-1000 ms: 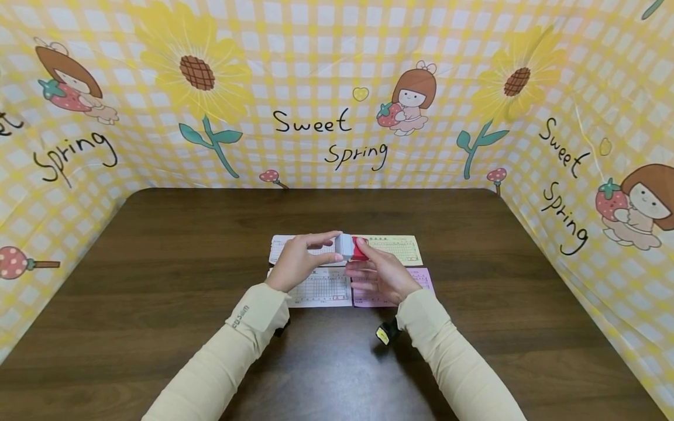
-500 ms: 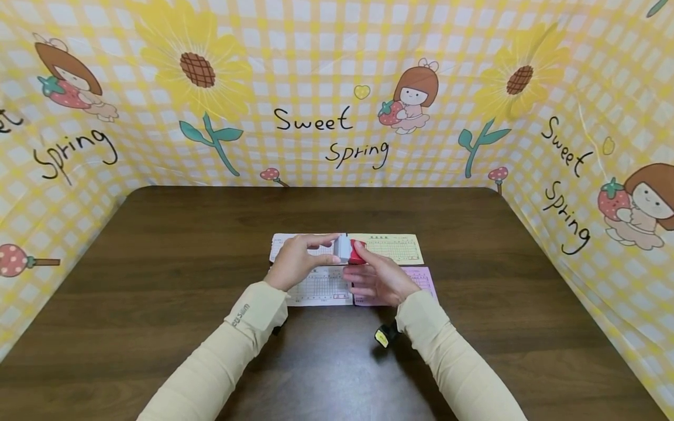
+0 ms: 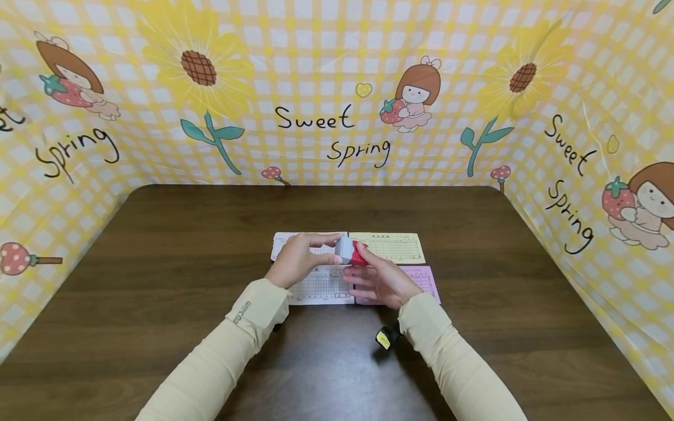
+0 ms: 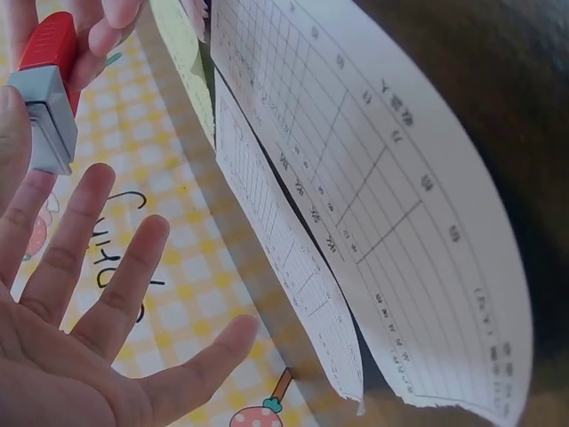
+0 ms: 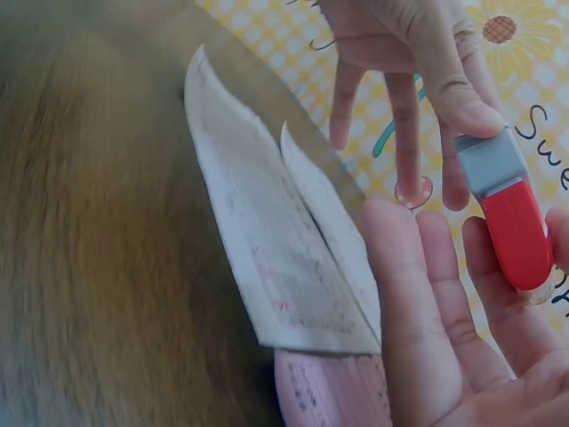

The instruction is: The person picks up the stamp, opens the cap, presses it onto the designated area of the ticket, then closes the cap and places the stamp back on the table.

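Over the sheets of paper, a small red and grey stamp (image 3: 359, 255) is held between two hands. My left hand (image 3: 297, 257) pinches its grey end (image 4: 52, 111) between thumb and forefinger; the other left fingers are spread. From the other side my right hand (image 3: 387, 280) pinches the red body (image 5: 516, 236) with the thumb against it, its lower fingers extended. Below lie printed form slips: a white slip (image 3: 322, 289) at front left, a pink slip (image 3: 425, 283) at front right, a yellow slip (image 3: 397, 248) behind it, and another white slip (image 3: 282, 238) partly hidden by my left hand.
The slips lie on a dark brown wooden table (image 3: 184, 251). A yellow checked cloth (image 3: 326, 70) with cartoon prints stands around the back and sides. Beneath my right wrist shows a black wrist device (image 3: 387, 336) with a yellow face.
Both hands keep their hold on the stamp in nearly the same spot, with its red part shifting slightly. The head view has moved a little.
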Demonstrator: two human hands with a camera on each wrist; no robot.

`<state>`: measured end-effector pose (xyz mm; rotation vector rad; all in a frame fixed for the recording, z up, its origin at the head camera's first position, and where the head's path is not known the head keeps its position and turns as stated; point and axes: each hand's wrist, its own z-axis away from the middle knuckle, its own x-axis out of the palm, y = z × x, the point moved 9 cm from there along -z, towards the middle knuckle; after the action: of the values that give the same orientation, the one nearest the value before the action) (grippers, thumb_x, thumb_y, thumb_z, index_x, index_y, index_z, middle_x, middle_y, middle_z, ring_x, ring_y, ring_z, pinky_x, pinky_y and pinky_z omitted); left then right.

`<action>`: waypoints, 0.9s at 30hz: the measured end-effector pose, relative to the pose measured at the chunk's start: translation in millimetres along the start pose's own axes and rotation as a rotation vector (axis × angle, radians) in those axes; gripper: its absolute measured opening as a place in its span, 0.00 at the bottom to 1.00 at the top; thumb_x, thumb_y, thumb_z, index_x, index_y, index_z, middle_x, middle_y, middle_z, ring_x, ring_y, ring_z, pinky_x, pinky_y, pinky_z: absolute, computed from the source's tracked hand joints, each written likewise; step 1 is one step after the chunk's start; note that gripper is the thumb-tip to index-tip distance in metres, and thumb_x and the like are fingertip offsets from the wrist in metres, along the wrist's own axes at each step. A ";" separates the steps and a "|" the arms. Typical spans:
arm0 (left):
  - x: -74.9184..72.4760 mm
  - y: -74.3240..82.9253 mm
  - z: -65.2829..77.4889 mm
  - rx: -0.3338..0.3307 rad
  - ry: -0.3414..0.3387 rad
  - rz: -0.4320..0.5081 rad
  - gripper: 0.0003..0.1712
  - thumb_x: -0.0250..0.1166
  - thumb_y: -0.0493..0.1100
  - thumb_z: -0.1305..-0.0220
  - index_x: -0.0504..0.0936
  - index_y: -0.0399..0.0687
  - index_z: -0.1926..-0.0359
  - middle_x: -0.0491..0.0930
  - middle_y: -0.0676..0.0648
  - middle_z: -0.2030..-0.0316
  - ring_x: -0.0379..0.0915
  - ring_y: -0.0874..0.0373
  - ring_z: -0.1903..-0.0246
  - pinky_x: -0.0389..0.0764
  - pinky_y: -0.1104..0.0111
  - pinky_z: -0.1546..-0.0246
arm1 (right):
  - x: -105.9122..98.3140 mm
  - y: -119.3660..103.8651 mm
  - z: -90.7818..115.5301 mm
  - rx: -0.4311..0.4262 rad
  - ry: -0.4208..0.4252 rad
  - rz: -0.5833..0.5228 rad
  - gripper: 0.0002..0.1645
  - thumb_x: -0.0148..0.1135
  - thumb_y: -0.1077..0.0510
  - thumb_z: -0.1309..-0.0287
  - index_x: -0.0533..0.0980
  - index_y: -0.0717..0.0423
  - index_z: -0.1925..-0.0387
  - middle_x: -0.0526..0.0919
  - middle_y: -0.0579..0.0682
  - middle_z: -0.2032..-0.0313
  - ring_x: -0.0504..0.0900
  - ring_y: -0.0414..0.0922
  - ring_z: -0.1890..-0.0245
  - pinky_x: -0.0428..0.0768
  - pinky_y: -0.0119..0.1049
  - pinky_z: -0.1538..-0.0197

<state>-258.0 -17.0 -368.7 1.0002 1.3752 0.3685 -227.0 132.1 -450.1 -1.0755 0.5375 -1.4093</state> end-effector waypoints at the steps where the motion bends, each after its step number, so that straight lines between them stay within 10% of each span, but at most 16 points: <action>1: -0.8 0.4 0.1 0.004 0.003 0.000 0.31 0.77 0.46 0.43 0.83 0.53 0.37 0.85 0.44 0.46 0.75 0.47 0.38 0.75 0.51 0.41 | 0.8 -0.3 0.1 -0.002 -0.005 -0.013 0.35 0.54 0.36 0.28 0.70 0.54 0.33 0.78 0.63 0.39 0.82 0.54 0.42 0.80 0.50 0.43; 17: 0.2 6.5 -3.6 0.030 0.003 0.001 0.31 0.77 0.46 0.44 0.83 0.50 0.38 0.81 0.45 0.42 0.75 0.48 0.38 0.75 0.53 0.39 | 4.5 2.5 2.5 0.021 -0.072 -0.074 0.37 0.49 0.36 0.26 0.63 0.54 0.28 0.71 0.64 0.32 0.80 0.52 0.40 0.77 0.52 0.39; 27: -4.3 10.1 -2.3 0.000 0.000 -0.068 0.32 0.78 0.51 0.46 0.83 0.58 0.38 0.87 0.45 0.51 0.78 0.46 0.42 0.81 0.55 0.53 | -11.5 -14.8 11.3 0.019 0.014 0.124 0.38 0.55 0.32 0.31 0.71 0.58 0.37 0.80 0.64 0.41 0.83 0.57 0.44 0.82 0.52 0.46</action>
<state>-257.8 -13.7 -358.0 0.9507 1.4054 0.3180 -226.9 148.6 -435.7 -1.0005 0.5902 -1.3119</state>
